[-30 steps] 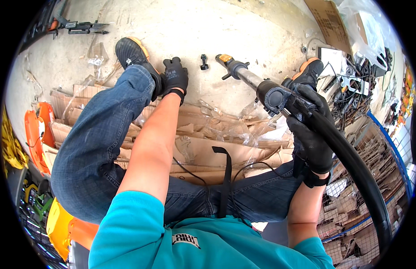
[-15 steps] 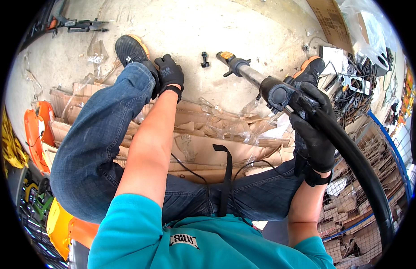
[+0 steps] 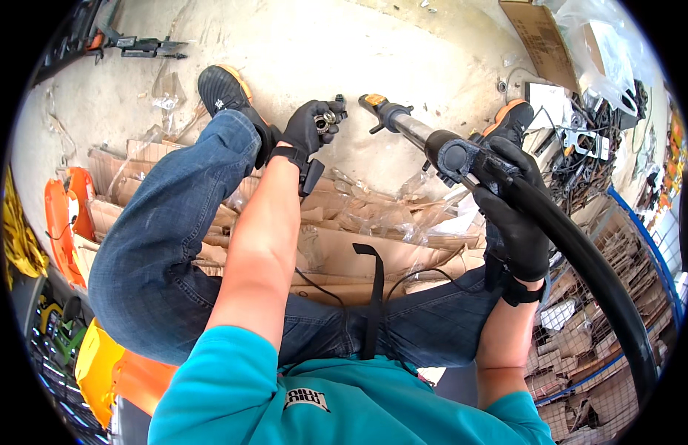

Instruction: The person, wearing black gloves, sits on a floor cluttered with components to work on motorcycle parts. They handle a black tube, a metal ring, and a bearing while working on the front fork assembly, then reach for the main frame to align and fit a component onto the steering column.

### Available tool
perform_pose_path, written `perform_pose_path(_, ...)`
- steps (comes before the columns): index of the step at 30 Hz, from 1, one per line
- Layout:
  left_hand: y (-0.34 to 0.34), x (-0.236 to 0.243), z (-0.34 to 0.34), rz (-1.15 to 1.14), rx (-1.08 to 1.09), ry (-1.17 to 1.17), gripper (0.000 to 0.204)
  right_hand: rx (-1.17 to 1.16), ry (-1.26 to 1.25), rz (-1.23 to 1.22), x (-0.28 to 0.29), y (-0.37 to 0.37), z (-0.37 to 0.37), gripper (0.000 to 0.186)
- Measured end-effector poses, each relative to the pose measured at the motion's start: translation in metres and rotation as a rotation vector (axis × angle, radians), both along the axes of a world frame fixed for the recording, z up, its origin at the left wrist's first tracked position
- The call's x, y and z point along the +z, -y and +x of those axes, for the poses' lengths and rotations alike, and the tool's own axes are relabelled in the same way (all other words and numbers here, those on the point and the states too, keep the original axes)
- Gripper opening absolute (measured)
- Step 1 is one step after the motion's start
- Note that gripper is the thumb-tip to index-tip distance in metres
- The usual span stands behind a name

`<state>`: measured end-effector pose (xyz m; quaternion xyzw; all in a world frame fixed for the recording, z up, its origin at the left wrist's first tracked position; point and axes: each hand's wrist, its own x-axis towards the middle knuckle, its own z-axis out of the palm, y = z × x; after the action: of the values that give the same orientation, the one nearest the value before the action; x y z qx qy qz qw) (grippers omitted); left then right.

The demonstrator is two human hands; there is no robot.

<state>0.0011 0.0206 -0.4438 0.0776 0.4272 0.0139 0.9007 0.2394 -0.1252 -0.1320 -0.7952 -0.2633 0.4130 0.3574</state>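
Observation:
My left hand (image 3: 307, 127), in a black glove, is closed on a small silvery ring-like metal part (image 3: 324, 123) near my left shoe (image 3: 221, 90). Just past my fingers, a small black fitting (image 3: 342, 101) is partly hidden on the concrete. Gloved in black too, my right hand (image 3: 516, 219) grips a long black tube assembly (image 3: 581, 256), which has a curved end beside my right arm, a clamp joint (image 3: 451, 156), and a silver shaft (image 3: 417, 132) tipped with a yellow-marked black piece (image 3: 375, 100). That tip lies a short distance right of my left hand.
Layered cardboard (image 3: 344, 259) lies beneath my legs. A heap of black metal parts (image 3: 574, 159), a cardboard box (image 3: 537, 37) and plastic bags (image 3: 604, 52) are at right, beside a wire cage (image 3: 596, 348). Orange panels (image 3: 62, 222) and a black metal assembly (image 3: 140, 46) are at left.
My left hand has left the side of my shoe and moved right toward the small black fitting, now showing a silvery part in its fingers. The tube has barely moved.

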Motion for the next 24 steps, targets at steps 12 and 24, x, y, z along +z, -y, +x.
perform_pose_path(12, 0.020, -0.004, 0.001, -0.030, 0.199, 0.044, 0.028, 0.021, 0.034, -0.036, 0.005, 0.000, 0.000, 0.054)
perform_pose_path(24, 0.052, 0.019, 0.046, 1.109, -0.782, -0.909, 0.053, 0.053, 0.073, -0.010, -0.001, 0.000, 0.004, 0.053)
